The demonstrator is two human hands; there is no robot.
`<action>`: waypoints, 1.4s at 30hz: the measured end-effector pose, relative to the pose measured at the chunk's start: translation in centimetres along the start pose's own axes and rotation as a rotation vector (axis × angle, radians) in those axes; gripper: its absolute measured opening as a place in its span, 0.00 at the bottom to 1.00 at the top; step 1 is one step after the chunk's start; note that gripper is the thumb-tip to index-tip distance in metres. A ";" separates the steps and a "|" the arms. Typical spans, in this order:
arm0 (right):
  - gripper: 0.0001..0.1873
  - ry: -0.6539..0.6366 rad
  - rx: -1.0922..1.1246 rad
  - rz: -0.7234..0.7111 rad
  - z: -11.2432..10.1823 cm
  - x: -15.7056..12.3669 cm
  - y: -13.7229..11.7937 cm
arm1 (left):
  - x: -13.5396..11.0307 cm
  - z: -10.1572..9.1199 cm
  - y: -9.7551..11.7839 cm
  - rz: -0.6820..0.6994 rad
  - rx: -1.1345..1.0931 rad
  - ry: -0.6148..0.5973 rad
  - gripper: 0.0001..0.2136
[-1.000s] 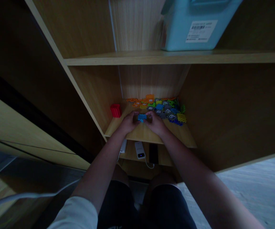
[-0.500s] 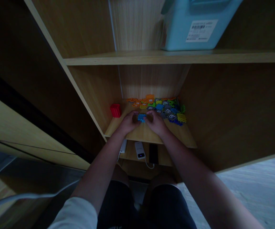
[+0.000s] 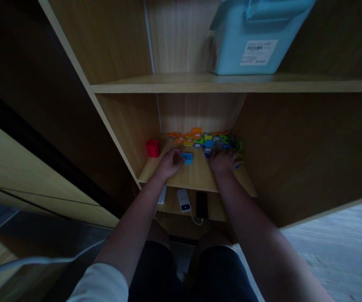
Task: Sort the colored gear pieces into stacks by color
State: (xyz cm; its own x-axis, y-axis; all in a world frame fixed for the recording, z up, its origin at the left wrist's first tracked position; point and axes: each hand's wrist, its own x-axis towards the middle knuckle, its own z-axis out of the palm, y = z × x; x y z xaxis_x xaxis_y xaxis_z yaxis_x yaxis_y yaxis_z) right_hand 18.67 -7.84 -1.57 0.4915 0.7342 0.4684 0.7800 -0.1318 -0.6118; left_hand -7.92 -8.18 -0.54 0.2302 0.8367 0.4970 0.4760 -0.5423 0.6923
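A small light-blue assembly of notched interlocking tiles, box-like in shape, sits on the middle shelf. My left hand is at its left side, with thumb and forefinger curled against its edge. To the right, my right hand is over the pile of coloured interlocking tiles, fingers apart and pointing right. It covers part of the pile, and no tile shows in its grasp. Orange, yellow, green, grey and blue tiles make up that pile. At the left stands a red block of the same ridged kind.
Above, a blue plastic bin with a label stands on the upper shelf. On the lower shelf lie a white power bank with a cable and a black flat object. Cabinet side walls enclose both sides.
My right hand has left the light-blue assembly and moved right onto the tile pile. The left hand has stayed by the assembly. The view has shifted slightly.
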 end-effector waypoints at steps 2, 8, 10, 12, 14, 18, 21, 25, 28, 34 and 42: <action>0.22 -0.022 -0.025 -0.006 -0.1 -0.2 -0.2 | 0.0 0.0 -0.1 0.009 0.013 0.003 0.17; 0.20 0.056 0.081 -0.094 -1.8 -0.7 -1.4 | -0.1 -0.2 0.4 0.025 0.037 0.013 0.15; 0.20 0.062 0.124 -0.171 -2.4 -0.8 -1.9 | -0.1 -0.4 0.8 0.046 0.047 0.036 0.14; 0.18 0.005 0.208 -0.271 -2.7 -1.0 -2.2 | -0.2 -0.5 1.0 0.074 0.053 0.065 0.14; 0.15 -0.072 0.326 -0.378 -2.6 -1.3 -2.5 | -0.3 -0.5 1.1 0.108 0.066 0.088 0.14; 0.15 -0.149 0.488 -0.581 -2.2 -2.4 -3.3 | -0.3 -0.6 1.4 0.189 0.108 0.117 0.16; 0.12 -0.192 0.481 -0.697 -2.4 -3.2 -3.9 | -0.3 -0.7 1.7 0.253 0.135 0.124 0.16; 0.08 -0.253 0.481 -0.758 -2.6 -3.7 -4.3 | -0.4 -0.9 2.0 0.308 0.172 0.138 0.11; 0.06 -0.291 0.492 -0.771 -2.5 -3.9 -4.3 | -0.4 -1.0 2.2 0.323 0.174 0.148 0.09; 0.04 -0.317 0.493 -0.785 -2.5 -3.8 -4.5 | -0.5 -1.1 2.3 0.312 0.189 0.115 0.07; 0.07 -0.278 0.452 -0.838 -2.5 -4.0 -4.6 | -0.4 -0.8 2.2 0.306 0.232 0.051 0.06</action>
State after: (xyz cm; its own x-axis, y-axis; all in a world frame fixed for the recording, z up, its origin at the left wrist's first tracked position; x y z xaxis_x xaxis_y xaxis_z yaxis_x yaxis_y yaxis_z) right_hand 14.09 -11.80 0.94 -0.3051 0.6116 0.7299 0.5839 0.7257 -0.3640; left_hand -7.63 -9.77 1.24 0.3516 0.6309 0.6916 0.5727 -0.7294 0.3743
